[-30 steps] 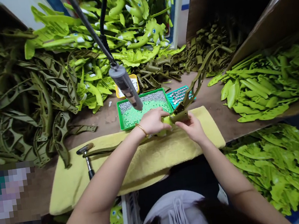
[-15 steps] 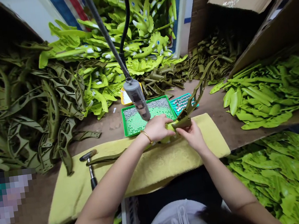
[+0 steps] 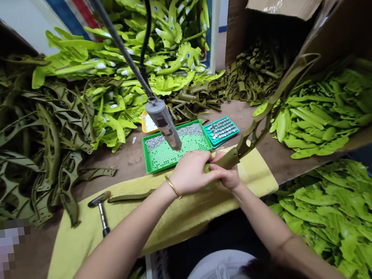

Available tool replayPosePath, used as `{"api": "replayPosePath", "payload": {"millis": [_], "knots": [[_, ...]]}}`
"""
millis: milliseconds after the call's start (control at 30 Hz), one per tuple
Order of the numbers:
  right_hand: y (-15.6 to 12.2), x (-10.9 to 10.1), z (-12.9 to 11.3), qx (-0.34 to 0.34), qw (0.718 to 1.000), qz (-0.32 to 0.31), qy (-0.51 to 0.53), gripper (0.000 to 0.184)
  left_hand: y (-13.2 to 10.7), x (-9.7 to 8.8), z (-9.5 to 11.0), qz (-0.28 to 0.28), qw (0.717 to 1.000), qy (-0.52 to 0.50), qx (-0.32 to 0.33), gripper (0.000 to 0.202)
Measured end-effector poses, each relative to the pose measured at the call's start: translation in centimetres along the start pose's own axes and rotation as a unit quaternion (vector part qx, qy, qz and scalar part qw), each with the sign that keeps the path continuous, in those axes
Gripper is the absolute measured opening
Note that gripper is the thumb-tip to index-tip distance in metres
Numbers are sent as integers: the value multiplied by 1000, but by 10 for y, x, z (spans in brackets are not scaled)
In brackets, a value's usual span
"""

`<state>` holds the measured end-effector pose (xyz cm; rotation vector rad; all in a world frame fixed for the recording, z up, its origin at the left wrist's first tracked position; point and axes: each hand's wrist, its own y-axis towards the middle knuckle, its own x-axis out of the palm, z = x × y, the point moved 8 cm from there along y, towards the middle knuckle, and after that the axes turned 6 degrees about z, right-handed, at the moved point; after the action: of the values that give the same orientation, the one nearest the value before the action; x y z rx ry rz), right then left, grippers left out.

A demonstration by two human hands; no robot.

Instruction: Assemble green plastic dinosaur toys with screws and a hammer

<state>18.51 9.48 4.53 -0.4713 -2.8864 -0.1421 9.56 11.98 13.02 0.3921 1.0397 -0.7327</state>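
Observation:
My left hand [image 3: 192, 171], with a gold bangle at the wrist, is closed around the near end of a long, curved olive plastic piece [image 3: 231, 158]. A little lime-green plastic shows at that end, mostly hidden by the fingers. My right hand [image 3: 228, 177] meets the left one and is closed on the same end from below. The openwork rest of the piece stretches up to the right, over the table. Under both hands lies a yellow towel [image 3: 182, 213]. Another olive piece [image 3: 130, 196] and a hammer [image 3: 102, 210] rest on its left part.
An electric screwdriver [image 3: 163, 124] hangs just beyond my hands, over a green tray [image 3: 146, 156] of screws. Beside it sits a teal tray [image 3: 223, 141] of small round metal pieces. Piles of olive parts [image 3: 47, 130] and lime-green parts [image 3: 316, 117] flank the table.
The olive piece has swung lower and farther out to the right. My hands have drawn together, and the right one now wraps under its end. The view has shifted slightly.

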Motion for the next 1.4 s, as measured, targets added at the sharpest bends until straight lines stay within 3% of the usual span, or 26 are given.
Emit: {"api": "replayPosePath", "payload": {"millis": [133,233,333,367,433,500,533,567,600,633,667,733,800,833,900,933,1033,1100,1167,1267,1400], "knots": [[8,-5,1,25,999,-18,-15,37,6,4,-15,-26,1000,-10,-7,48],[15,-17,-1,26,999,-28,-28,45,12,17,-24,-74,997,-4,-27,61],[18,-35,-2,24,998,48,-45,41,24,23,-11,-82,995,55,-1,74],[19,-37,-1,28,997,45,-63,45,28,24,-5,-82,994,70,4,73],[26,-39,-1,43,992,-26,-114,59,35,30,2,-108,991,76,-8,66],[42,-62,-9,42,978,-80,-186,69,40,37,-2,-149,986,67,-34,53],[55,-85,-17,35,971,-63,-228,70,42,41,-6,-162,984,62,-45,47],[72,-117,-29,8,952,-1,-307,66,44,43,-10,-169,983,54,-53,42],[87,-154,-46,-19,902,99,-419,58,46,46,-14,-173,982,43,-60,40],[99,-184,-59,-31,838,170,-517,52,49,50,-17,-178,982,30,-64,39],[111,-204,-67,-33,774,198,-601,49,51,54,-19,-184,981,13,-65,41],[130,-223,-66,-17,674,187,-714,48,58,61,-19,-185,980,-27,-66,46],[139,-220,-52,-8,638,123,-760,49,67,64,-17,-167,982,-63,-69,48],[139,-216,-46,-8,640,96,-762,48,71,65,-17,-158,982,-79,-73,47],[135,-208,-43,-18,673,79,-735,47,77,65,-18,-146,981,-97,-79,43],[132,-208,-47,-28,704,94,-703,45,79,65,-19,-143,981,-104,-82,41],[118,-214,-68,-72,836,169,-517,32,80,61,-23,-124,980,-121,-97,34],[106,-212,-79,-104,892,202,-390,22,78,56,-24,-101,980,-131,-108,30],[90,-201,-78,-113,918,235,-300,15,73,52,-21,-79,980,-141,-113,28],[64,-170,-46,-40,958,257,-121,22,65,49,-16,-56,981,-147,-117,29],[32,-105,6,109,981,146,70,52,54,50,-14,-26,981,-147,-125,31]]}}
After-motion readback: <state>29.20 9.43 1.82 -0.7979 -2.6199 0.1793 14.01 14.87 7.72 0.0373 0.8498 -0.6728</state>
